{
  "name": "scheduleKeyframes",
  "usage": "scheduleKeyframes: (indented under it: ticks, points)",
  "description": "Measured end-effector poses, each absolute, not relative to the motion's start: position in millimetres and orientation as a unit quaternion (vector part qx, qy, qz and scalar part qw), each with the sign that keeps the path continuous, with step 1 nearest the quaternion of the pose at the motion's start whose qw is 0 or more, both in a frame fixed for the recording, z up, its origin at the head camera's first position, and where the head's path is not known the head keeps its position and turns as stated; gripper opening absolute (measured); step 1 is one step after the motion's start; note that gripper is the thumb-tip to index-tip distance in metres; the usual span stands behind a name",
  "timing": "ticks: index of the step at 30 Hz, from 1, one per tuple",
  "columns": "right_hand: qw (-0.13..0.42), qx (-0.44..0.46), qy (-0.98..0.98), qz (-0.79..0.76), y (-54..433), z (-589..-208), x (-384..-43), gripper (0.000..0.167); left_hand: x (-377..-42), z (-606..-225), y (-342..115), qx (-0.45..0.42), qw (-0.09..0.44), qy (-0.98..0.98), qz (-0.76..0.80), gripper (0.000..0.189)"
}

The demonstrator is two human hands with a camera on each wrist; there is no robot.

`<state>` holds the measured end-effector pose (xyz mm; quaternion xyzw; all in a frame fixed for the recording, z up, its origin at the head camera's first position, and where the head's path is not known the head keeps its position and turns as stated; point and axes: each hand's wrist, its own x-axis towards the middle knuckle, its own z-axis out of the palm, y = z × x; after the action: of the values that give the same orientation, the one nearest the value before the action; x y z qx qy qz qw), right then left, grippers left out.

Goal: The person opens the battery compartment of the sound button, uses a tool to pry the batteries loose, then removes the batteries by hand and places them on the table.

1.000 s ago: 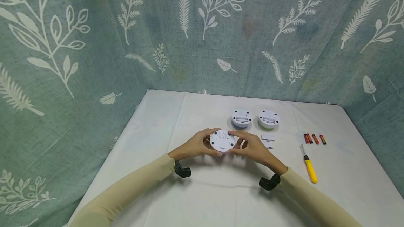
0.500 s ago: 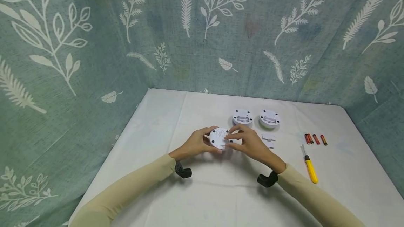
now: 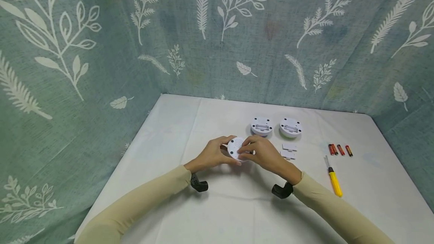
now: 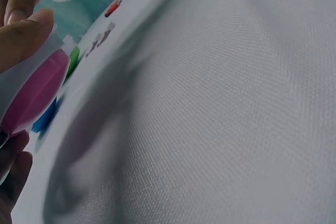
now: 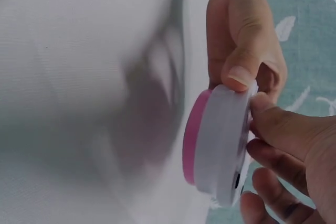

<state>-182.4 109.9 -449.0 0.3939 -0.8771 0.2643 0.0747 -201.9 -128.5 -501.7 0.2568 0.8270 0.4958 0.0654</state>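
My left hand (image 3: 216, 153) grips a round white device (image 3: 234, 148) by its rim, thumb on the near side and fingers behind. The device's flat underside, with speaker holes and dark rubber feet, faces up toward the head view. In the right wrist view its front is a pink dome (image 5: 195, 135). Bent over the underside is my right hand (image 3: 262, 154), its thumb and fingertips against the flat face beside the left thumb. These fingers cover part of the underside. What exactly they pinch there is hidden.
Two similar devices, one blue-fronted (image 3: 261, 126) and one green-fronted (image 3: 290, 127), lie with open battery bays up. Two white battery covers (image 3: 288, 155) sit before them. Several red batteries (image 3: 341, 150) and a yellow-handled screwdriver (image 3: 334, 180) lie at right.
My right hand has left the device's right rim and moved left over its underside, fingertips now on the face. The left hand keeps its hold. The device has turned slightly.
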Motion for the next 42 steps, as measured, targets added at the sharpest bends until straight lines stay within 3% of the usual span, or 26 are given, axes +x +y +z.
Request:
scheduleKeyframes:
  ticks: [17,25,35,42]
  points:
    - [0.05,0.431,-0.865,0.253,116,-444,-185,0.013,-201,-503,-129,0.25,0.038,0.858,0.446,0.098]
    - [0.119,0.484,-0.844,0.198,114,-449,-182,0.005,-201,-504,-129,0.245,0.044,0.853,0.46,0.097]
    - [0.21,0.508,-0.817,0.175,115,-460,-180,0.014,-202,-508,-127,0.21,0.08,0.832,0.507,0.091]
    - [0.241,0.511,-0.804,0.185,116,-462,-179,0.013,-202,-510,-125,0.211,0.079,0.828,0.514,0.091]
